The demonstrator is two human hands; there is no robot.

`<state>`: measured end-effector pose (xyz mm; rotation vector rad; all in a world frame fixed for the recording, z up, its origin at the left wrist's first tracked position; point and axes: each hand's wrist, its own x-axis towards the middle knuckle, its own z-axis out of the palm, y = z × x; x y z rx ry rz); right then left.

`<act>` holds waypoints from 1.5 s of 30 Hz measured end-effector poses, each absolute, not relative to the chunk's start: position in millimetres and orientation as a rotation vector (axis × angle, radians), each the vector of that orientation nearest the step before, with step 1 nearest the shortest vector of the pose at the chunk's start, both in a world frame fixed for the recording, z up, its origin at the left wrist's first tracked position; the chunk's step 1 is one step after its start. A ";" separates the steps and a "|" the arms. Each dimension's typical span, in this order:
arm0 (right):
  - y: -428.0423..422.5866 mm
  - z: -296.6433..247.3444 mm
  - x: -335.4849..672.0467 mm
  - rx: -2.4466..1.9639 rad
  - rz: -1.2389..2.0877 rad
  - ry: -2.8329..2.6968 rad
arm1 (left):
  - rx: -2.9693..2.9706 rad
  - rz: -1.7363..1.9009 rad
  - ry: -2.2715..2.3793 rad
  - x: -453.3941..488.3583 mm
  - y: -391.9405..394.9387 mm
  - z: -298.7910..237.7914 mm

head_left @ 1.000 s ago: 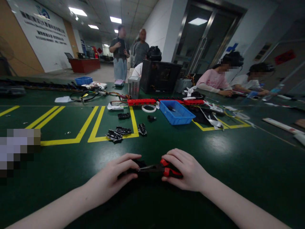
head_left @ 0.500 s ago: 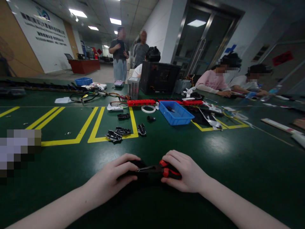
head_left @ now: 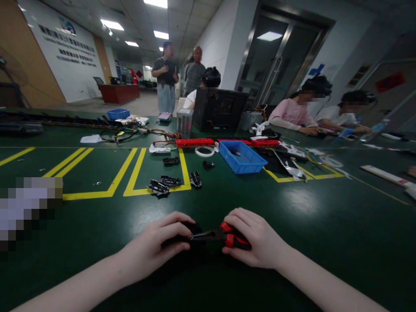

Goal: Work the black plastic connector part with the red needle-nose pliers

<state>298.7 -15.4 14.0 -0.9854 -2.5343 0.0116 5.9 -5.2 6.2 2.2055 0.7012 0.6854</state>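
My right hand (head_left: 251,238) is closed round the red and black handles of long-nose pliers (head_left: 211,235), whose jaws point left. The tips of the jaws reach the fingers of my left hand (head_left: 167,238). That hand is closed on a dark black part (head_left: 194,227), mostly hidden by the fingers and too dark to name. Beyond my hands, several black plastic pieces (head_left: 158,187) with shiny metal bits lie on the green table (head_left: 130,238). A short black cylindrical piece (head_left: 208,164) rests to their right.
A blue bin (head_left: 243,158) with a dark item inside stands past my hands. Behind it run red power strips (head_left: 195,142), a white ring (head_left: 204,151) and a black computer case (head_left: 219,110). Cables (head_left: 121,136) lie left. Several people sit or stand beyond the table.
The whole view has shifted slightly, so everything appears a little lower and to the right. My hands keep their hold on the pliers and the dark part.
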 end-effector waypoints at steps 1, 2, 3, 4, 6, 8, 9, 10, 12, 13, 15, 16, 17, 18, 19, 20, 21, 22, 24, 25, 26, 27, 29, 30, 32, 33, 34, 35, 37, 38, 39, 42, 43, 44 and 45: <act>-16.0 14.6 297.9 -0.991 0.012 -2.537 | 2.210 0.693 0.706 6.3 -5.6 6.4; -16.5 15.0 297.3 -0.993 0.013 -2.537 | 2.214 0.702 0.710 6.7 -6.1 6.5; -17.0 15.3 296.7 -0.998 0.013 -2.537 | 2.218 0.707 0.714 7.0 -6.6 6.6; -17.5 15.5 296.3 -1.005 0.013 -2.539 | 2.220 0.710 0.717 7.2 -6.9 6.6; -18.3 15.8 295.8 -1.022 0.006 -2.542 | 2.224 0.708 0.715 7.3 -7.2 6.5; -18.8 16.4 296.0 -1.030 -0.010 -2.542 | 2.227 0.706 0.715 7.1 -6.8 6.6; -18.8 16.8 296.3 -1.027 -0.021 -2.540 | 2.227 0.707 0.712 6.9 -6.3 6.7; -18.7 17.1 296.7 -1.023 -0.033 -2.537 | 2.227 0.706 0.706 6.7 -5.8 6.8; -17.9 17.8 297.5 -1.007 -0.070 -2.526 | 2.217 0.704 0.700 6.4 -4.7 7.3; -17.4 18.0 297.8 -0.999 -0.092 -2.519 | 2.208 0.702 0.698 6.2 -4.2 7.5; -16.5 18.4 298.3 -0.983 -0.131 -2.505 | 2.191 0.705 0.704 6.0 -3.6 8.1; -16.2 18.5 298.5 -0.978 -0.146 -2.499 | 2.185 0.708 0.707 5.9 -3.5 8.3; -16.0 18.6 298.5 -0.972 -0.159 -2.494 | 2.183 0.710 0.710 5.7 -3.5 8.4; -15.8 18.8 298.6 -0.970 -0.168 -2.491 | 2.182 0.710 0.712 5.6 -3.5 8.5; -15.7 18.9 298.6 -0.968 -0.177 -2.488 | 2.182 0.707 0.715 5.4 -3.6 8.5; -15.7 19.0 298.6 -0.967 -0.186 -2.483 | 2.184 0.702 0.717 5.3 -3.6 8.5; -15.6 19.1 298.7 -0.967 -0.194 -2.479 | 2.186 0.696 0.719 5.1 -3.7 8.4; -15.5 19.3 298.9 -0.967 -0.201 -2.476 | 2.188 0.692 0.721 5.0 -3.7 8.5; -15.2 19.4 299.3 -0.967 -0.215 -2.476 | 2.193 0.691 0.726 5.0 -4.2 9.2; -15.2 19.3 299.4 -0.966 -0.220 -2.481 | 2.195 0.696 0.731 5.2 -4.6 10.0; -15.2 19.1 299.5 -0.967 -0.223 -2.486 | 2.198 0.702 0.736 5.4 -5.2 11.0; -15.3 18.9 299.5 -0.968 -0.224 -2.491 | 2.201 0.707 0.741 5.6 -5.7 12.3; -15.7 18.5 299.1 -0.971 -0.217 -2.501 | 2.206 0.717 0.751 6.1 -6.8 14.9; -15.9 18.4 298.8 -0.972 -0.210 -2.505 | 2.207 0.719 0.755 6.3 -7.1 15.9; -16.2 18.7 297.9 -0.969 -0.195 -2.512 | 2.210 0.715 0.755 6.4 -7.2 16.8; -16.3 19.0 297.4 -0.962 -0.188 -2.516 | 2.214 0.712 0.753 6.3 -7.0 16.6; -16.3 19.5 296.9 -0.952 -0.183 -2.520 | 2.220 0.711 0.750 6.2 -6.6 16.0; -16.2 19.9 296.3 -0.940 -0.179 -2.523 | 2.228 0.713 0.746 6.0 -6.2 15.0; -16.2 20.6 295.2 -0.929 -0.173 -2.532 | 2.243 0.722 0.742 5.6 -5.3 12.7; -16.4 20.7 294.7 -0.933 -0.169 -2.535 | 2.249 0.724 0.741 5.4 -5.0 11.7; -16.7 20.6 294.1 -0.941 -0.165 -2.537 | 2.255 0.722 0.741 5.3 -4.8 10.8; -17.5 20.1 293.0 -0.965 -0.154 -2.535 | 2.265 0.711 0.744 5.1 -4.9 9.7; -17.5 20.0 293.0 -0.970 -0.147 -2.533 | 2.263 0.717 0.744 5.2 -5.0 9.8; -17.4 20.2 293.2 -0.976 -0.139 -2.532 | 2.257 0.721 0.743 5.2 -5.1 10.1; -17.1 20.7 293.7 -0.978 -0.132 -2.531 | 2.246 0.728 0.741 5.2 -5.2 10.5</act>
